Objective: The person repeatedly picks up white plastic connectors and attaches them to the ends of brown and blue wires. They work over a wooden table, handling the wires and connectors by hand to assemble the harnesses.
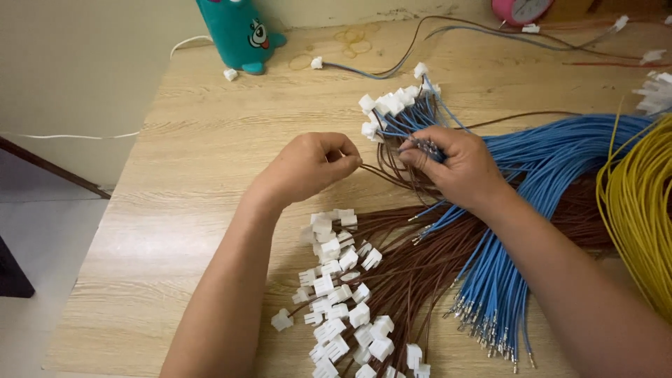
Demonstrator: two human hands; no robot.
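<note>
My left hand is closed in a loose fist over the middle of the wooden table, pinching a thin brown wire at its fingertips. My right hand grips a bunch of blue wires by their metal-tipped ends. Just beyond it lies a bundle of blue and brown wires fitted with white connectors. Loose white plastic connectors are scattered below my left hand. Brown wires and blue wires with bare metal terminals fan out under my right forearm.
A thick bundle of yellow wires curves at the right edge. A teal toy figure stands at the table's far left, a pink round object at the far edge. Long loose wires and rubber bands lie at the back.
</note>
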